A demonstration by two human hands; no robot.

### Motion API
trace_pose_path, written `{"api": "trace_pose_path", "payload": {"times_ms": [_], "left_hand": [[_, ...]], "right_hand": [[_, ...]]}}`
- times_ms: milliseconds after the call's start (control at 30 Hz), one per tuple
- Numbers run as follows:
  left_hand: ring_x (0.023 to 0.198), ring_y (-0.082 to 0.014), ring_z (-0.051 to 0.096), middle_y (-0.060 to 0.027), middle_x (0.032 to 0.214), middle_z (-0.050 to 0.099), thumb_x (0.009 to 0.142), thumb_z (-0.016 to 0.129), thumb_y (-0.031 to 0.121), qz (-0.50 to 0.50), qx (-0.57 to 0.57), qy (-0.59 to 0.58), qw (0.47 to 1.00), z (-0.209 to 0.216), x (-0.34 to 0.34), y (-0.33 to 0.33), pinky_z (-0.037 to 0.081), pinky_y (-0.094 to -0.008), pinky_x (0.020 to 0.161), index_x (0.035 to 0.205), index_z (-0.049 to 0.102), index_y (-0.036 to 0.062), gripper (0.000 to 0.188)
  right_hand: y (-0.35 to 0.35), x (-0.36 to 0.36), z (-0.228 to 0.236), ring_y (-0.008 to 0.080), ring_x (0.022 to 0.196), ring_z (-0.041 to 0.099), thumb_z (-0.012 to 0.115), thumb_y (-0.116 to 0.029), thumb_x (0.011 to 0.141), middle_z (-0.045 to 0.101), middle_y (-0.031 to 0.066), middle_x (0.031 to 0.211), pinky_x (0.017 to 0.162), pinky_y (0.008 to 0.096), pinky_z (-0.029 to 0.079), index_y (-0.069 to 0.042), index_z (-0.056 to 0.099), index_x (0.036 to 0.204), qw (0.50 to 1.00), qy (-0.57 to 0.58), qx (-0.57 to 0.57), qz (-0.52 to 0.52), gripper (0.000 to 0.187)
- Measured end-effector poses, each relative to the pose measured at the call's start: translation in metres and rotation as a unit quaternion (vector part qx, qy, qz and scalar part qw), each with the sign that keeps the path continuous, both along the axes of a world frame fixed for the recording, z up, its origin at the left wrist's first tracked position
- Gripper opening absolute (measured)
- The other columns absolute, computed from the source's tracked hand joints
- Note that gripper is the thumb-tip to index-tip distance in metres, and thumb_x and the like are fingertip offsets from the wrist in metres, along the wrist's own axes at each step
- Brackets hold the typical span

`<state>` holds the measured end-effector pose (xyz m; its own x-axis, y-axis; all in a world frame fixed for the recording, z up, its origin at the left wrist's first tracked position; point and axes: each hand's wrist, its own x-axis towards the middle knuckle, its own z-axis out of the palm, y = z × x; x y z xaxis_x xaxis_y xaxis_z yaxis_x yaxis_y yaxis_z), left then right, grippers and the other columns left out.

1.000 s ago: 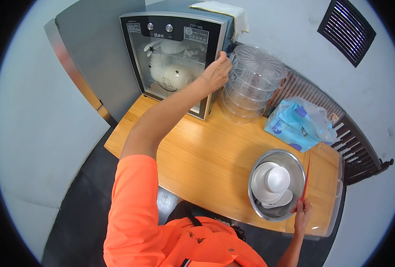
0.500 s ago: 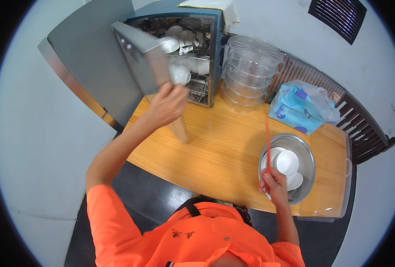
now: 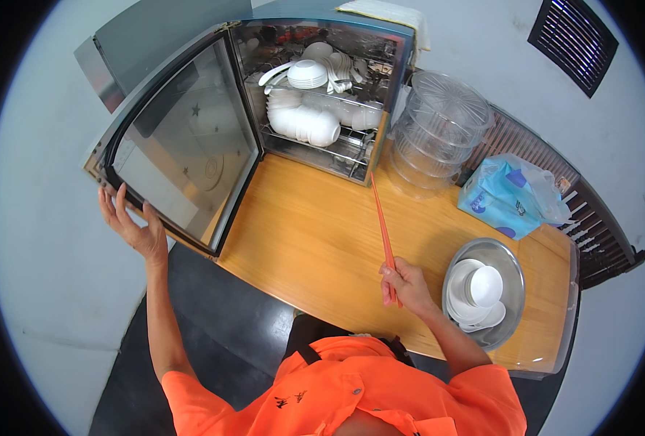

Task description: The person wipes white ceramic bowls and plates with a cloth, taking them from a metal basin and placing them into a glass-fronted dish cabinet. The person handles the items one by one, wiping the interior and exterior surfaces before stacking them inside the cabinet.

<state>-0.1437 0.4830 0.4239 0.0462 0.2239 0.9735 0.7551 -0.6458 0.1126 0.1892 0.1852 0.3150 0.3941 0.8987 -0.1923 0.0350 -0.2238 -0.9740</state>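
A countertop cabinet [image 3: 391,109] with a metal frame stands with its glass door [image 3: 191,138] swung wide to the left. At the door's outer lower corner, my left hand [image 3: 139,231] touches the edge with its fingers spread apart. My right hand [image 3: 407,283] is closed around red chopsticks [image 3: 381,218], held over the table and pointing away toward the cabinet. Inside the cabinet, stacked white bowls [image 3: 308,74] and spoons [image 3: 338,69] sit on the upper rack, more white bowls [image 3: 304,125] on the lower one. Right of my right hand is a steel basin [image 3: 515,291] holding white dishes [image 3: 484,285].
The wooden table [image 3: 300,225] carries a clear tiered container [image 3: 438,134] beside the cabinet and a blue tissue pack [image 3: 508,196] in a plastic bag. A cloth [image 3: 391,12] lies on the cabinet. A dark slatted chair back [image 3: 597,229] stands at the right.
The cabinet door has swung from partly open to wide open, my left hand moving left with it. My right hand and the chopsticks have moved left, away from the basin.
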Motion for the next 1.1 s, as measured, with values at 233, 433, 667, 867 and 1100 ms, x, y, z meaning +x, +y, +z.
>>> {"api": "trace_pose_path", "payload": {"times_ms": [233,433,667,867,1100], "left_hand": [[0.132,-0.0363,0.032,-0.022,0.142,0.03,0.082,0.059,-0.001,-0.038,0.018,-0.028,0.999,-0.017,-0.016,0.039,0.028,-0.0454,0.105,0.125,0.05,0.0021,0.044],[0.123,-0.0388,0.041,-0.0192,0.13,0.042,0.079,0.053,0.0,-0.152,0.015,0.014,0.988,-0.051,0.002,0.03,0.033,-0.0481,0.1,0.101,0.058,0.0007,0.022],[0.107,-0.0333,0.053,-0.0157,0.113,0.057,0.079,0.058,-0.002,-0.413,-0.277,-0.033,0.867,-0.05,0.123,0.081,0.041,-0.0394,0.092,0.102,0.059,-0.0001,0.024],[0.105,-0.0308,0.055,-0.0149,0.111,0.06,0.08,0.058,0.0,-0.403,-0.233,-0.064,0.883,-0.052,0.206,0.147,0.042,-0.0361,0.091,0.103,0.061,0.0001,0.024],[0.113,-0.0325,0.049,-0.0139,0.118,0.057,0.081,0.056,0.002,-0.356,-0.148,-0.002,0.923,-0.055,0.252,0.188,0.036,-0.0398,0.097,0.112,0.057,0.0009,0.031]], "right_hand": [[0.102,-0.005,0.045,0.0084,0.045,0.052,0.045,-0.019,0.096,0.056,0.0019,0.061,0.042,0.0225,0.039,-0.004,0.053,0.093,0.997,0.048,0.059,0.001,0.018],[0.172,0.038,0.079,0.0249,0.057,0.059,0.047,-0.018,0.094,0.058,0.0108,0.065,0.052,0.0373,0.043,-0.001,0.055,0.094,0.904,-0.415,0.09,-0.04,0.019],[0.275,0.089,0.125,0.0383,0.068,0.059,0.048,-0.024,0.091,0.06,0.0188,0.08,0.059,0.0474,0.045,-0.002,0.056,0.085,0.731,-0.679,0.05,-0.043,0.024],[0.325,0.105,0.115,0.037,0.067,0.061,0.051,-0.012,0.082,0.06,0.0205,0.081,0.059,0.0451,0.047,-0.001,0.06,0.084,0.683,-0.729,0.025,-0.036,0.014],[0.344,0.111,0.121,0.0371,0.078,0.061,0.055,-0.013,0.08,0.062,0.0201,0.086,0.066,0.0449,0.048,0.0,0.062,0.086,0.729,-0.684,0.019,-0.011,0.016]]}}
